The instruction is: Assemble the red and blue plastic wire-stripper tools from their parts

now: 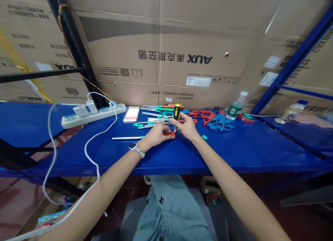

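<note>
My left hand [156,132] is closed on a long-reach lighter with an orange handle [170,134]. Its slim metal tube [125,138] sticks out to the left, low over the blue shelf, with a green part near the hand. My right hand [187,126] grips a screwdriver [177,111] by its yellow and black handle, held upright above the orange handle. The screwdriver's tip is hidden by my fingers. Just beyond both hands lies a pile of lighters and metal tubes [156,120] with green ends.
Red plastic pieces [205,116] and blue plastic pieces [220,123] are heaped to the right, near a green-labelled bottle [236,106]. A white power strip [78,120] with trailing cable sits left. One small green part [204,137] lies right of my hands. Cardboard [166,36] stands behind.
</note>
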`<act>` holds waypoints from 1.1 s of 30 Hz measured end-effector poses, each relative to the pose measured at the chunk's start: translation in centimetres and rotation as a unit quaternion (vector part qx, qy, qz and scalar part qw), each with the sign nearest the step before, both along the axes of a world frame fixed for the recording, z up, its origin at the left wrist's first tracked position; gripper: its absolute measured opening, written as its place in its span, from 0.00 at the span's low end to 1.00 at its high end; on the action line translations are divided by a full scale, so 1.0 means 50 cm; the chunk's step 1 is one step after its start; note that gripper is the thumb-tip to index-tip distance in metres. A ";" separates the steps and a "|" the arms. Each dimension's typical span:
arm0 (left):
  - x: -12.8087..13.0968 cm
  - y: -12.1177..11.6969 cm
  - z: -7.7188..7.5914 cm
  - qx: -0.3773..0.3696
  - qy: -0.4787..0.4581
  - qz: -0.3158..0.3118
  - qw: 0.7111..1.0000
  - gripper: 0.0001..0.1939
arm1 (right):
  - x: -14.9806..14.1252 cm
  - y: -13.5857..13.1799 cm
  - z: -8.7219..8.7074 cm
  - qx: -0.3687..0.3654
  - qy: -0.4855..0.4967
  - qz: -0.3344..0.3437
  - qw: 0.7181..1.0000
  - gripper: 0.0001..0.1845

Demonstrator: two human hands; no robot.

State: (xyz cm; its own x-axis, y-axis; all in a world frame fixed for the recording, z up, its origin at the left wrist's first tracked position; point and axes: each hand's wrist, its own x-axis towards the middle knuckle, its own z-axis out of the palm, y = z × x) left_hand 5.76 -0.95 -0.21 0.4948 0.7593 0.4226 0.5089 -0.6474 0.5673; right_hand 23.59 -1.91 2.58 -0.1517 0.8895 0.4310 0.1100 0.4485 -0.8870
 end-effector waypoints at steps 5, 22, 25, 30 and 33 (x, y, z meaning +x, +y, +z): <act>-0.002 -0.006 0.007 0.000 0.011 0.003 1.000 0.12 | -0.010 0.000 -0.015 0.022 0.015 -0.078 0.997 0.25; -0.107 -0.070 0.049 0.082 0.248 0.041 0.964 0.19 | 0.070 -0.060 0.025 0.019 -0.397 -0.158 0.904 0.23; -0.135 -0.065 0.041 0.069 0.230 0.022 0.970 0.16 | 0.068 -0.072 0.009 0.001 -0.506 -0.166 0.847 0.21; -0.159 -0.065 0.029 0.039 0.195 -0.009 0.980 0.22 | 0.046 -0.070 0.004 0.038 -0.560 -0.142 0.816 0.17; -0.171 -0.075 0.024 0.047 0.194 0.017 0.980 0.25 | 0.044 -0.067 0.000 0.046 -0.558 -0.136 0.817 0.17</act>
State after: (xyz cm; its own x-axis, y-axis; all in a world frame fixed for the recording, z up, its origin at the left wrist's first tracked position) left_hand -2.78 -4.69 0.99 0.6066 0.7450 0.2775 0.6969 -0.6663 0.2653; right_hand 25.81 -5.28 2.57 -0.2989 0.9270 0.2264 0.9340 0.3329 -0.1300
